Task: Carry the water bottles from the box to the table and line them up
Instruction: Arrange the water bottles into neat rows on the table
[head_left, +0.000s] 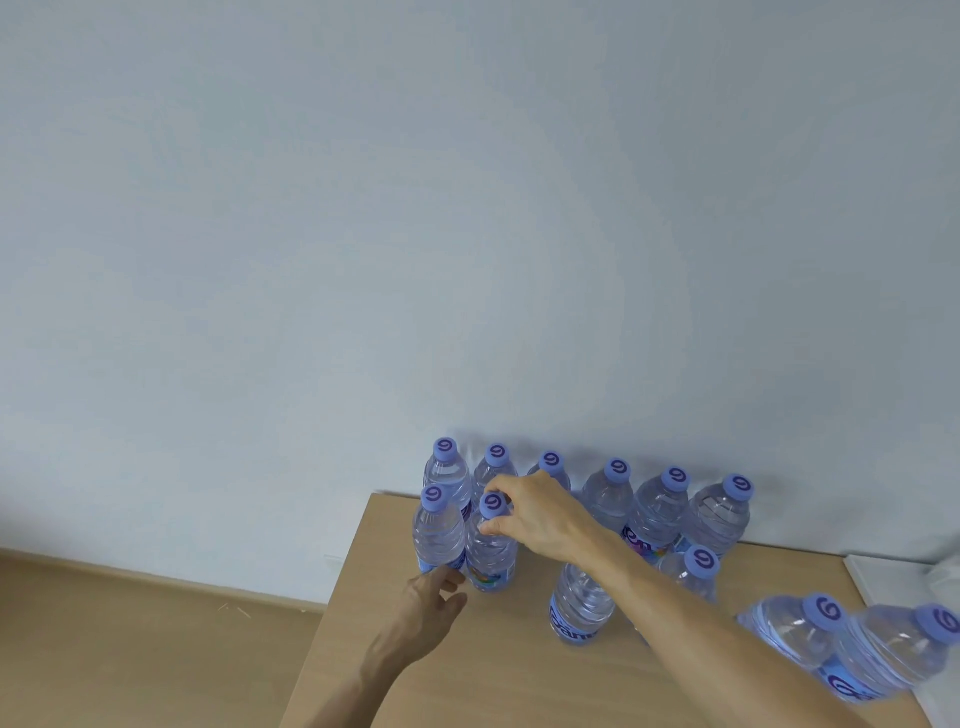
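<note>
The right hand (535, 514) pinches the neck of an upright bottle (491, 545), cap up, on the tabletop (493, 670), while the open left hand (428, 608) touches the neighbouring bottle's (439, 530) base

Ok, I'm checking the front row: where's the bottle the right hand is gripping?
The gripped bottle stands on the table near its far-left corner, second in the front row, right of the corner bottle.
</note>
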